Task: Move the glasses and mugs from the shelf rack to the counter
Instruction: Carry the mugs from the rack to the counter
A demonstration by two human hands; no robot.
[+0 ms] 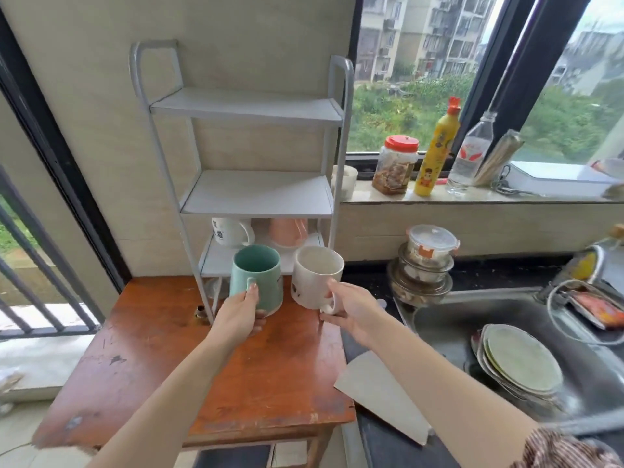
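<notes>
A white three-tier shelf rack (256,197) stands at the back of a worn wooden table (162,359). My left hand (241,314) grips a teal mug (258,275) by its handle, held just in front of the rack's bottom shelf. My right hand (351,310) holds a white mug (315,275) by its handle, beside the teal one. On the bottom shelf remain a white mug with dark print (231,231) and a pink cup (288,231). The two upper shelves hold nothing.
A dark counter (381,440) with a steel sink (506,319) lies to the right, with stacked plates (521,363) in the sink and stacked bowls with a lidded container (425,265) behind. A grey board (381,396) lies on the counter. Jars and bottles (435,153) line the windowsill.
</notes>
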